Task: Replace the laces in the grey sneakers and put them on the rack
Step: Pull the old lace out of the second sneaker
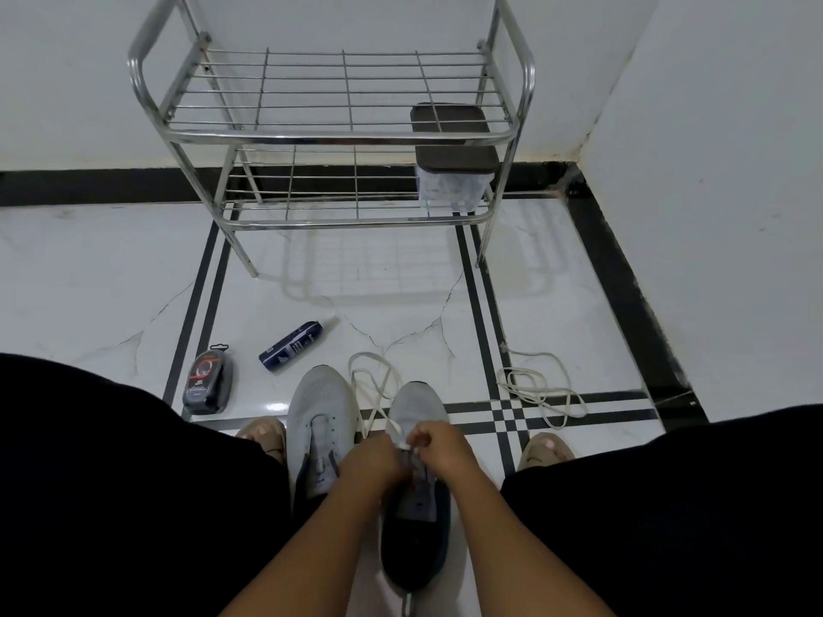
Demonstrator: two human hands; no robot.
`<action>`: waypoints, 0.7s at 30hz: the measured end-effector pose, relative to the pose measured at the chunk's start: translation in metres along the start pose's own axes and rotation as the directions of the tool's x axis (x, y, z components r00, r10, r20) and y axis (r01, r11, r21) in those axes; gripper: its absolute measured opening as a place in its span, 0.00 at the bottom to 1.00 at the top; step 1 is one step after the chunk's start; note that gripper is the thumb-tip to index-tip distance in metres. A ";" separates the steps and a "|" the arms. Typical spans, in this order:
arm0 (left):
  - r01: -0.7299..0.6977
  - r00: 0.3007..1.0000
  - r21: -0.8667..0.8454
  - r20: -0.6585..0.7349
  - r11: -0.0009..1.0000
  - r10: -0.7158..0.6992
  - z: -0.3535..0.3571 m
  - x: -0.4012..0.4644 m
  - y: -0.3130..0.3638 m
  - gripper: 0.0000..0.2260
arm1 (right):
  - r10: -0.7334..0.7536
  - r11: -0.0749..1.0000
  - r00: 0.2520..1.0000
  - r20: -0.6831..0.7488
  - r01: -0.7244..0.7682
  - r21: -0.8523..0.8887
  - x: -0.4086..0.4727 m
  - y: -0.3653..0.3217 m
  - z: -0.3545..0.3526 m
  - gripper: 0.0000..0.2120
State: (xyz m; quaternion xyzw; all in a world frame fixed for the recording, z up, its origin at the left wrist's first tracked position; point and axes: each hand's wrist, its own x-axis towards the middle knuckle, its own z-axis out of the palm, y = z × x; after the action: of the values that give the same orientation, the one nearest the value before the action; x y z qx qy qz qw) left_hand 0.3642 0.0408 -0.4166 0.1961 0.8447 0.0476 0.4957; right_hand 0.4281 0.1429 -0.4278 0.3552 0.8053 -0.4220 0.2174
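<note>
Floor [111, 260]: glossy white marble-look tile with thin dark veins, inlaid with paired black stripes [478, 305] that cross at lower right. A wide black border [89, 187] runs along the base of the plain white walls [712, 171], which meet in a corner at right. The corner joint appears stained. Lighting is even and diffuse.

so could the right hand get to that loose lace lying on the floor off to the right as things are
Probably yes. The loose lace lies in the open on the floor tiles, nothing on it, ahead of the right knee. But the right hand is pinching the lace at the right sneaker, so it must let go first.
</note>
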 end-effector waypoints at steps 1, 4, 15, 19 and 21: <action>0.008 0.996 -0.050 -0.083 0.999 -0.012 0.003 -0.001 -0.001 0.23 | -0.026 0.997 1.000 0.009 0.026 -0.072 0.000 0.001 0.002 0.12; -0.014 0.974 -0.191 -0.224 0.981 -0.029 0.012 -0.002 -0.005 0.16 | -0.110 0.966 0.993 -0.047 0.096 -0.239 0.002 0.004 0.010 0.07; 0.100 0.942 -0.202 -0.296 0.974 -0.159 0.015 0.009 -0.018 0.14 | 0.415 0.791 0.802 -0.429 -0.085 0.606 0.028 0.001 -0.040 0.10; 0.100 0.954 -0.175 -0.263 0.979 -0.145 0.013 0.009 -0.020 0.14 | 0.674 0.433 0.493 -0.551 0.341 0.835 0.034 -0.006 -0.127 0.06; 0.104 0.962 -0.178 -0.232 0.978 -0.145 0.013 0.009 -0.020 0.13 | 0.591 0.509 0.565 -0.576 0.293 0.810 0.033 -0.016 -0.127 0.07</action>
State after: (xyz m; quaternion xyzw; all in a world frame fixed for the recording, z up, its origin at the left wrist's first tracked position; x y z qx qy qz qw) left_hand 0.3660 0.0248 -0.4363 0.0936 0.9030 0.1092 0.4047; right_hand 0.3875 0.2553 -0.3710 0.6416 0.4541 -0.5191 -0.3356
